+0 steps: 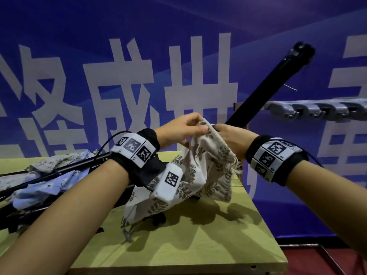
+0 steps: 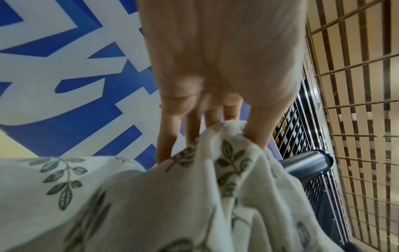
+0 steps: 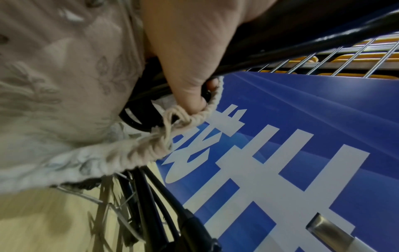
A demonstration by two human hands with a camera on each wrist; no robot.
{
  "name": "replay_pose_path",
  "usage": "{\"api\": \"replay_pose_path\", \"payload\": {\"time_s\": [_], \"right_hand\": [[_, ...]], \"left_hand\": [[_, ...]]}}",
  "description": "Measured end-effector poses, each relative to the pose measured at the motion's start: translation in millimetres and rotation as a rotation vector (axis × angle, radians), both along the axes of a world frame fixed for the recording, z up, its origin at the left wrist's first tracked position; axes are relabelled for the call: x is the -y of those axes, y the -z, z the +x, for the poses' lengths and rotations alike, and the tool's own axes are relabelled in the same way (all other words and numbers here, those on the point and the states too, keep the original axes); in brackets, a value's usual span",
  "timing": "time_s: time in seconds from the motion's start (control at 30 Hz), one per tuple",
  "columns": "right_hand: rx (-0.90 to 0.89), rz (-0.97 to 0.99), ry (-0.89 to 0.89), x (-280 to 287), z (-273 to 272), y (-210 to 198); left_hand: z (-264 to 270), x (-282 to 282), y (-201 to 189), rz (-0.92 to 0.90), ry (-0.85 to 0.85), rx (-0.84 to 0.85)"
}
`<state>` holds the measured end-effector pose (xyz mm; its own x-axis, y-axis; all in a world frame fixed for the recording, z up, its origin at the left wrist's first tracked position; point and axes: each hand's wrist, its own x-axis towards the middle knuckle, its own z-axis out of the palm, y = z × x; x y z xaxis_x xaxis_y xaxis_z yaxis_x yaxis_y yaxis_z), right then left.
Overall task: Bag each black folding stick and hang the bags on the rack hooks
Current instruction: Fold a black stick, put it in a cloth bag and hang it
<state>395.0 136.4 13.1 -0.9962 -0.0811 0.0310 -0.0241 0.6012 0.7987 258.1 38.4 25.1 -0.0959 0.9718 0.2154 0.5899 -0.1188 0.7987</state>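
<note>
A cream bag (image 1: 206, 163) printed with dark leaves hangs between both hands above the table. My left hand (image 1: 184, 128) pinches its upper rim; in the left wrist view the thumb and fingers (image 2: 257, 133) clamp the cloth (image 2: 233, 170). My right hand (image 1: 232, 139) grips a black folding stick (image 1: 268, 84) that slants up to the right, its lower part inside the bag. In the right wrist view the thumb (image 3: 190, 88) holds the stick (image 3: 280, 34) and the bag's corded rim (image 3: 194, 117) together. Silver rack hooks (image 1: 317, 111) stand at the right.
More black sticks (image 1: 59, 171) and pale blue and speckled bags (image 1: 45, 185) lie piled on the left of the yellow-green table (image 1: 198, 245). A blue banner wall stands close behind. The table's right edge drops to a red floor with a metal rail (image 1: 327, 255).
</note>
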Motion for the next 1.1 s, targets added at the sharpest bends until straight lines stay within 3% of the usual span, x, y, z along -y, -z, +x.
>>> {"api": "replay_pose_path", "payload": {"time_s": [0.17,0.3,0.37,0.5,0.57,0.63,0.67,0.73,0.8,0.83,0.87,0.93,0.97,1.0,1.03,1.1], "right_hand": [[0.001,0.007,0.005,2.6,-0.4,1.8],[-0.072,0.16,-0.179,-4.7,-4.4,12.8],[-0.073,0.147,-0.163,-12.3,-8.0,16.4],[-0.22,0.07,0.067,-8.3,-8.0,14.8],[-0.073,0.109,0.042,-1.0,-2.5,6.8],[0.011,-0.026,0.114,-6.0,-5.2,11.0],[-0.058,-0.063,0.132,-3.7,-2.6,13.4],[-0.157,-0.403,0.234,-8.4,-9.3,26.5],[-0.264,-0.442,0.291,-23.2,-14.8,27.5],[-0.383,-0.349,0.295,-17.4,-10.1,28.2],[-0.383,-0.138,0.236,-17.6,-7.5,29.7],[-0.222,-0.005,0.348,-12.2,-8.0,30.9],[-0.192,-0.033,0.157,-22.2,-9.7,28.9],[-0.152,-0.343,0.141,-23.7,-7.3,32.2],[-0.156,-0.473,0.235,-15.9,-4.1,37.7],[-0.22,-0.314,-0.101,-23.9,5.0,42.0]], "left_hand": [[6.2,-3.1,-2.6,0.136,-0.118,-0.048],[9.0,-10.6,-7.5,0.232,-0.238,-0.116],[12.7,-15.1,-10.2,0.281,-0.287,-0.128],[28.3,-23.5,-8.1,0.114,-0.232,-0.228],[36.9,-25.0,-6.5,0.022,-0.167,-0.2],[43.0,-26.9,-6.5,-0.027,-0.1,-0.2],[45.3,-28.4,-6.9,-0.046,-0.076,-0.2],[48.0,-32.8,-6.6,-0.059,-0.077,-0.184],[50.2,-36.9,-6.0,-0.047,-0.106,-0.209],[50.8,-38.6,-5.5,-0.039,-0.121,-0.235],[52.0,-40.0,-4.9,-0.033,-0.136,-0.254],[53.5,-41.1,-4.7,-0.026,-0.156,-0.251],[53.2,-41.1,-5.2,-0.019,-0.165,-0.244],[52.8,-40.6,-5.9,-0.008,-0.174,-0.239],[51.4,-40.5,-6.6,0.003,-0.184,-0.234],[46.9,-41.0,-6.9,0.026,-0.2,-0.23]]}}
